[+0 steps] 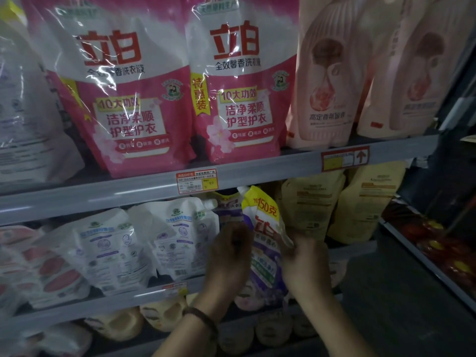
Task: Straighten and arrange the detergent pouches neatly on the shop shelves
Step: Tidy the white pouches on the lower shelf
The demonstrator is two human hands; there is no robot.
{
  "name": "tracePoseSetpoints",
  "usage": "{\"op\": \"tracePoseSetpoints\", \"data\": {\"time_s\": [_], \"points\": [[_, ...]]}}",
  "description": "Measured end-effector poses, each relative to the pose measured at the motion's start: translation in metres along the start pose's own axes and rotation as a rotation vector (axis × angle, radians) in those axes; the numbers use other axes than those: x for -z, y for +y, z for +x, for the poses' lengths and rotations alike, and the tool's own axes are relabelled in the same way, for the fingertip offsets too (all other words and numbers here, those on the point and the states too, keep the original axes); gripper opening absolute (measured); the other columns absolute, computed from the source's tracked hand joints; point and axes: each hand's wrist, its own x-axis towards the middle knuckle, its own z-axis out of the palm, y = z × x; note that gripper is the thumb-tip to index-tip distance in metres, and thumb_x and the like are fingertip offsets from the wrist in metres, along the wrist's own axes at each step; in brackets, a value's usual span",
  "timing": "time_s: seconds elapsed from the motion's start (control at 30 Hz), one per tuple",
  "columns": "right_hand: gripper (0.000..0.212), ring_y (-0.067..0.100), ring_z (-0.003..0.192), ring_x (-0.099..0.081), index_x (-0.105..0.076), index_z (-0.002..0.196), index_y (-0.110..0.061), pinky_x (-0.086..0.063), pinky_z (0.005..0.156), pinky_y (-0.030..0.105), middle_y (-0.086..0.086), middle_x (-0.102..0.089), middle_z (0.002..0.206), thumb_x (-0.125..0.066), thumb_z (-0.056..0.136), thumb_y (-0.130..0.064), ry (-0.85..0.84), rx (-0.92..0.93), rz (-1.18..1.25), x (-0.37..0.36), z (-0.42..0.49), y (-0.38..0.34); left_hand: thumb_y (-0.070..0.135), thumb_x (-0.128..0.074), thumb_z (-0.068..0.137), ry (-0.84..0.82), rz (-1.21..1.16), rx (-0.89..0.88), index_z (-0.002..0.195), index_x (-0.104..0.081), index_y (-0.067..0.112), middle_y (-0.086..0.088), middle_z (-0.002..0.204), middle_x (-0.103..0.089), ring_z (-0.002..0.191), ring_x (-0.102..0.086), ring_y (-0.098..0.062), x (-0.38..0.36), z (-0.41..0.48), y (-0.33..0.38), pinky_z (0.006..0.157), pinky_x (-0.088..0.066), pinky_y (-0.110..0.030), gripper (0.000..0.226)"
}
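Head: left hand [229, 256], right hand [304, 261] grip purple pouch [266, 253] edges.

Purple-and-yellow spouted pouch [265, 243] tilts upright between white pouches [177, 235] and tan pouches [311, 207].

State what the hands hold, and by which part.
Both grip the purple-and-yellow detergent pouch: the left hand at its left edge, the right hand at its right edge, around mid-height.

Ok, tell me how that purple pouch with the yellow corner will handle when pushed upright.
Probably floppy: the purple pouch bends and leans between the left hand and right hand gripping its edges. Its glossy film looks slippery. Likely apt to tip, like the slumped white pouches beside it.
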Motion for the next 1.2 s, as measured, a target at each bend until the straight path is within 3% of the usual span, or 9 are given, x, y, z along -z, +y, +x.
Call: {"op": "tracePoseSetpoints", "data": {"time_s": [0.1, 0.23, 0.37, 0.47, 0.6, 0.77, 0.9, 1.03, 1.2], "points": [[0.017, -0.003, 0.075, -0.070, -0.076, 0.090, -0.035, -0.047, 0.057, 0.005, -0.014, -0.073, 0.079, -0.069, 0.102, -0.025, -0.041, -0.031, 0.087, 0.009, 0.014, 0.001, 0.038, -0.054, 0.109, -0.060, 0.156, 0.038, 0.120, -0.060, 0.038, 0.008, 0.112, -0.072, 0.101, -0.071, -0.009, 0.019, 0.022, -0.021, 0.082, -0.062, -0.037, 0.013], [0.015, -0.005, 0.073, -0.073, -0.073, 0.086, -0.038, -0.056, 0.058, 0.017, -0.018, -0.076, 0.075, -0.066, 0.099, -0.040, -0.168, -0.056, 0.217, 0.023, 0.033, 0.000, 0.029, -0.053, 0.111, -0.144, 0.141, 0.056, 0.134, -0.048, 0.045, 0.004, 0.102, -0.077, 0.070, -0.070, -0.007, 0.029, 0.046, -0.023, 0.059, -0.052, -0.029, 0.028], [0.023, -0.002, 0.074, -0.074, -0.072, 0.079, -0.039, -0.052, 0.060, 0.016, -0.023, -0.076, 0.075, -0.071, 0.100, -0.031, -0.220, -0.061, 0.226, 0.025, 0.050, 0.008, 0.027, -0.054, 0.110, -0.170, 0.062, 0.074, 0.113, -0.061, 0.036, 0.007, 0.092, -0.077, 0.067, -0.074, -0.013, 0.026, 0.058, -0.012, 0.049, -0.056, -0.033, 0.012], [0.015, 0.002, 0.077, -0.075, -0.076, 0.088, -0.034, -0.058, 0.068, 0.028, -0.012, -0.080, 0.086, -0.070, 0.101, -0.034, -0.252, -0.081, 0.228, 0.023, 0.056, 0.012, 0.023, -0.055, 0.110, -0.148, 0.035, 0.119, 0.103, -0.061, 0.026, 0.002, 0.090, -0.076, 0.071, -0.076, -0.010, 0.024, 0.058, -0.012, 0.051, -0.059, -0.031, 0.009], [0.022, 0.009, 0.070, -0.075, -0.077, 0.086, -0.021, -0.061, 0.067, 0.040, -0.002, -0.079, 0.078, -0.068, 0.102, -0.034, -0.213, -0.125, 0.195, 0.017, 0.059, 0.017, 0.015, -0.062, 0.106, -0.048, -0.132, 0.204, 0.099, -0.070, 0.025, -0.016, 0.091, -0.079, 0.080, -0.080, -0.032, 0.031, 0.059, -0.026, 0.066, -0.066, -0.056, 0.015], [0.041, 0.026, 0.064, -0.074, -0.073, 0.079, -0.002, -0.059, 0.064, 0.050, 0.010, -0.076, 0.071, -0.074, 0.097, -0.039, -0.127, -0.205, 0.198, 0.007, 0.065, 0.027, 0.023, -0.060, 0.106, 0.048, -0.012, 0.095, 0.109, -0.072, 0.031, -0.010, 0.090, -0.079, 0.081, -0.080, -0.027, 0.032, 0.056, -0.038, 0.069, -0.067, -0.052, 0.015], [0.055, 0.025, 0.069, -0.069, -0.069, 0.076, -0.012, -0.054, 0.064, 0.039, 0.002, -0.071, 0.071, -0.061, 0.098, -0.061, -0.129, -0.129, -0.050, 0.006, 0.076, 0.032, 0.027, -0.057, 0.108, 0.090, 0.014, 0.048, 0.116, -0.070, 0.029, -0.003, 0.092, -0.080, 0.083, -0.079, -0.021, 0.030, 0.055, -0.043, 0.074, -0.067, -0.052, 0.015], [0.048, 0.020, 0.066, -0.053, -0.056, 0.072, -0.023, -0.036, 0.064, 0.031, -0.008, -0.049, 0.063, -0.055, 0.102, -0.060, -0.085, -0.064, -0.288, 0.009, 0.083, 0.023, 0.023, -0.057, 0.109, 0.113, -0.040, 0.019, 0.110, -0.070, 0.041, 0.000, 0.101, -0.081, 0.088, -0.080, -0.019, 0.026, 0.055, -0.042, 0.081, -0.066, -0.052, 0.022], [0.037, 0.030, 0.086, -0.071, -0.077, 0.098, -0.017, -0.058, 0.083, 0.046, 0.008, -0.076, 0.089, -0.061, 0.100, -0.051, -0.102, -0.138, 0.009, -0.006, 0.094, 0.032, 0.019, -0.053, 0.111, 0.112, -0.046, -0.002, 0.104, -0.068, 0.042, -0.001, 0.105, -0.080, 0.095, -0.079, -0.016, 0.025, 0.050, -0.043, 0.084, -0.066, -0.050, 0.028]]}}
